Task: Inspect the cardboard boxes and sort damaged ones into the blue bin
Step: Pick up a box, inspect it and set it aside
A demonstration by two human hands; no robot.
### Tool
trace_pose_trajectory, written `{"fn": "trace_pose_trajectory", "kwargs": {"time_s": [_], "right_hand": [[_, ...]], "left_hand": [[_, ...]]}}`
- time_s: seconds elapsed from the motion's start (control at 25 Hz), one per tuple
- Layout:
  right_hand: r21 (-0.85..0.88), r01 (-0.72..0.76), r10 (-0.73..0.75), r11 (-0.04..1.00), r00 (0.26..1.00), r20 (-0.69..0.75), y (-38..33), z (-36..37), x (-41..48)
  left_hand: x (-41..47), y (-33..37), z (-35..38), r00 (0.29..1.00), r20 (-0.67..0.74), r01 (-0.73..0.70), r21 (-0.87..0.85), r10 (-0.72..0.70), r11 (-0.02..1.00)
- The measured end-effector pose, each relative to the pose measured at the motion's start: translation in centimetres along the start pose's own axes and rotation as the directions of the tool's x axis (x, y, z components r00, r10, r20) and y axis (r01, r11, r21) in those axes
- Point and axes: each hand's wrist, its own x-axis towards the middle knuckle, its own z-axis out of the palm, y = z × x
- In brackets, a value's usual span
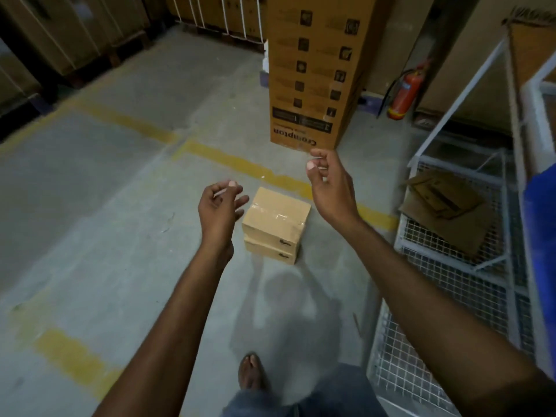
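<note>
Both your arms reach forward over the grey concrete floor point(105, 191). Your left hand point(221, 206) hangs with its fingers loosely curled and the thumb near the fingertips, and it grips nothing. Your right hand point(331, 182) is raised a little higher and farther out, also loosely curled and empty.

The two small tan cardboard boxes point(275, 224) sit stacked one on the other on the floor between your hands, the top one sealed with clear tape across its lid. Your left fingers are just beside the top box's left edge in the picture - you cannot tell from here whether they touch it.

Beyond your right hand stands a tall brown cardboard carton point(316, 70) with dark printed icons and the word "Crompton" reading upside down near its lower end. Your right fingertips lie just under its bottom corner; contact cannot be judged.

The blue plastic bin point(538, 212) shows only as a slice at the right edge, behind the white wire-mesh cage point(451, 281). Flattened brown cardboard sheets point(442, 212) lie on the cage's upper mesh shelf.

A painted yellow line point(228, 159) crosses the floor behind the stacked boxes. A red fire extinguisher point(403, 94) leans by the wall to the right of the tall carton - well apart from the stack. Your foot point(251, 371) shows at the bottom.
</note>
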Motion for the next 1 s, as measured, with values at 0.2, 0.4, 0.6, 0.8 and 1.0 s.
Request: {"fn": "trace_pose_trajectory", "kwargs": {"time_s": [0.2, 0.4, 0.6, 0.8, 1.0], "right_hand": [[-0.158, -0.134, 0.150, 0.978, 0.984, 0.093, 10.6, 7.2, 7.5], [-0.323, -0.233, 0.316, 0.917, 0.920, 0.234, 25.8, 15.0, 13.3], [-0.548, -0.138, 0.381, 0.825, 0.852, 0.360, 39.0, 20.6, 18.0], [-0.658, 0.041, 0.406, 0.751, 0.757, 0.511, 50.7, 25.1, 21.4], [-0.705, -0.013, 0.523, 0.709, 0.681, 0.513, 57.4, 29.7, 24.1]], "left_hand": [[8.4, -7.8, 3.5, 0.976, 0.012, 0.217, 0.011, -0.217, 0.976], [16.5, -19.6, 7.9, 0.946, -0.063, 0.319, 0.021, -0.318, 0.947], [22.0, -32.3, 11.8, 0.891, -0.123, 0.446, 0.064, -0.436, 0.893], [25.8, -42.9, 13.9, 0.794, -0.031, 0.607, 0.105, -0.607, 0.788], [29.4, -52.0, 14.3, 0.780, 0.017, 0.622, 0.082, -0.625, 0.779]]}}
